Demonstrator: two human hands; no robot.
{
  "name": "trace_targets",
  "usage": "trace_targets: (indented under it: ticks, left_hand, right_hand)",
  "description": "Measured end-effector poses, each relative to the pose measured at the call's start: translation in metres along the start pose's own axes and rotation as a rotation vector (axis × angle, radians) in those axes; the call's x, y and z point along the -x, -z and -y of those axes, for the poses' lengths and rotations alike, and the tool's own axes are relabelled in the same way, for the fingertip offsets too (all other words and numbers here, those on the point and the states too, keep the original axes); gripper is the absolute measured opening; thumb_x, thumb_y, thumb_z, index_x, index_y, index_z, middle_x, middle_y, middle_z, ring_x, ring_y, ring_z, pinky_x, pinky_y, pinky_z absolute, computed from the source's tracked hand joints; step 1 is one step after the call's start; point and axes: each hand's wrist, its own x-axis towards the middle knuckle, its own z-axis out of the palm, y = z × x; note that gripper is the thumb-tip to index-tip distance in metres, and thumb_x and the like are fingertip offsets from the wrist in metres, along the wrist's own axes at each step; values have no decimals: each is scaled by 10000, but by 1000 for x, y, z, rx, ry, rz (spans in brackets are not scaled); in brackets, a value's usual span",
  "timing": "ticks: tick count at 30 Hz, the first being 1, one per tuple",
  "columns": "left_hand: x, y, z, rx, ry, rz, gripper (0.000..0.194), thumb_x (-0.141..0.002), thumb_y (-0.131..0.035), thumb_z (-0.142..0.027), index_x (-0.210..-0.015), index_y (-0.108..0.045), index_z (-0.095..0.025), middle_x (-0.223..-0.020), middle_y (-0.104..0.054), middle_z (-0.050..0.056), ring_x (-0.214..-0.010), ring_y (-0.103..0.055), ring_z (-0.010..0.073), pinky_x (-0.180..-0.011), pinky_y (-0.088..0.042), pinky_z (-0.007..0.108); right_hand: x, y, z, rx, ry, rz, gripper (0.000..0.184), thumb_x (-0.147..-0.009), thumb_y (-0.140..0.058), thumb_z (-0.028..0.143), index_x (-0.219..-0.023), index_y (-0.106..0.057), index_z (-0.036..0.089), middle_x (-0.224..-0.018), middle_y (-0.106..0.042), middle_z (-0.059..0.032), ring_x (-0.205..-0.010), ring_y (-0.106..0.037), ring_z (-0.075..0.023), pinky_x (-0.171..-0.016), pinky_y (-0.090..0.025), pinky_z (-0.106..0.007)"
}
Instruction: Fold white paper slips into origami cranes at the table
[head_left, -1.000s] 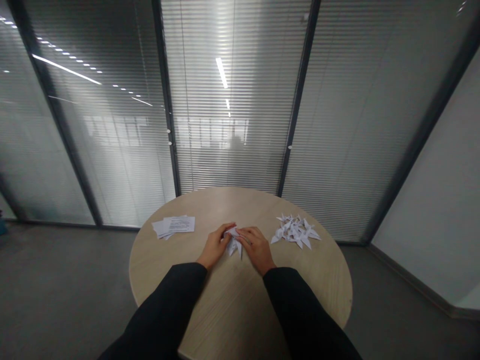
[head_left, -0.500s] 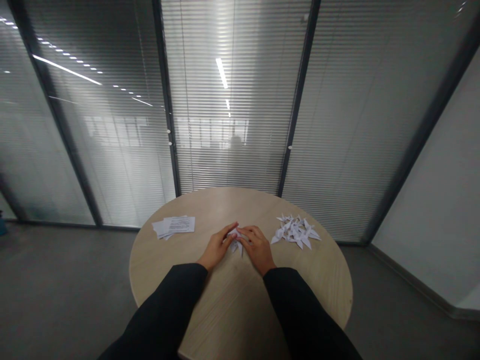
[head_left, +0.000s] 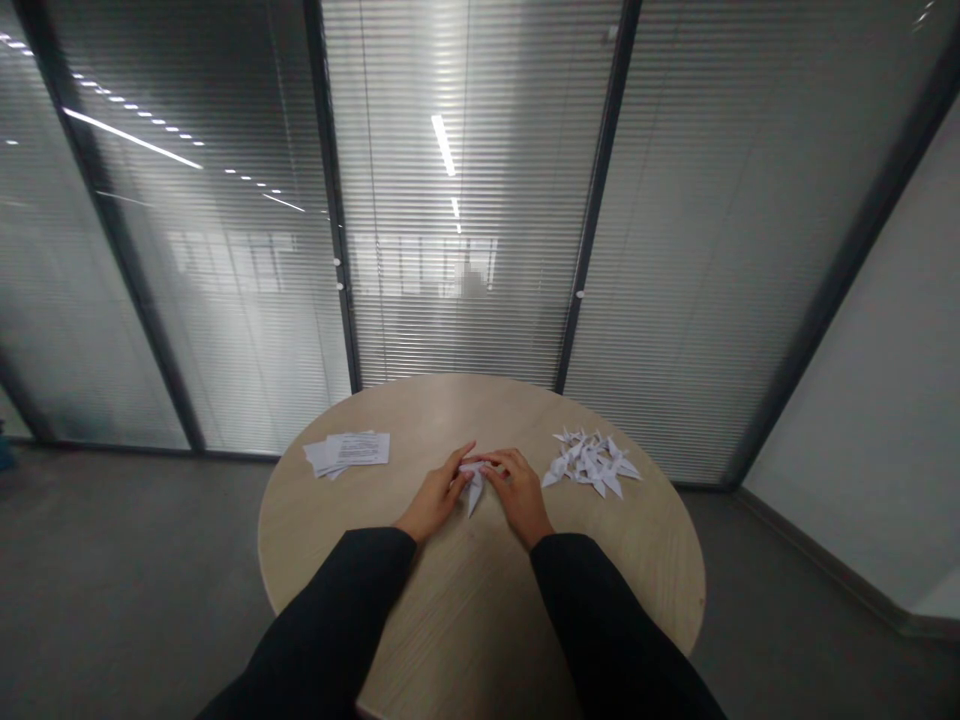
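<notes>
A small folded white paper (head_left: 472, 487) is held between my two hands over the middle of the round table, one pointed end hanging toward me. My left hand (head_left: 439, 494) grips its left side with thumb and fingers closed. On its right side, my right hand (head_left: 516, 489) pinches the paper too, fingertips bent over the top. The fingers hide part of the upper folds. Right of my hands lies a heap of folded white paper cranes (head_left: 591, 462) with pointed tips.
Several white paper sheets (head_left: 349, 453), the top one with printed lines, lie overlapped at the left of the wooden table (head_left: 465, 610). Behind the table stands a glass partition with blinds (head_left: 465, 330). A pale wall (head_left: 892, 420) rises at the right.
The folded paper has turned in my fingers: its two lower points now appear as one. My right hand has shifted slightly, its fingertips drawing back a little from the left hand's.
</notes>
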Motion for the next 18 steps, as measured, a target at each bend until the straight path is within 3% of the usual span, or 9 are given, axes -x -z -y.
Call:
trace_targets:
  ticks: [4, 10, 14, 18]
  left_hand:
    - [-1, 1, 1, -44, 44, -29, 425, -877, -443, -325, -1289, -441, -218, -1050, -668, 62, -911, -625, 177, -845, -448, 293]
    - [-4, 4, 1, -51, -1, -75, 244, -852, -482, -325, -1016, -616, -205, -980, -680, 45, -880, -621, 169, -806, -450, 258]
    - [-5, 4, 3, 16, 37, -112, 253, -831, -507, -344, -977, -642, -187, -973, -687, 50, -856, -630, 170, -793, -455, 258]
    - [-7, 4, 6, 60, 81, -157, 262, -803, -536, -362, -936, -664, -176, -938, -697, 60, -841, -628, 182, -756, -461, 268]
  right_hand:
    - [-1, -1, -2, -59, -42, 21, 194, -826, -547, 352, -914, -652, 214, -930, -626, -57, -876, -585, -191, -747, -483, -315]
    - [-2, -4, -8, -251, -257, 55, 282, -755, -607, 408, -928, -602, 185, -896, -656, -55, -848, -621, -191, -757, -486, -312]
    - [-2, -4, -7, -300, -273, 149, 258, -752, -598, 424, -839, -623, 182, -829, -677, -42, -796, -627, -192, -748, -470, -305]
    - [-2, -3, -5, -263, -276, 150, 255, -737, -607, 422, -787, -631, 174, -754, -655, -24, -725, -601, -180, -688, -450, -285]
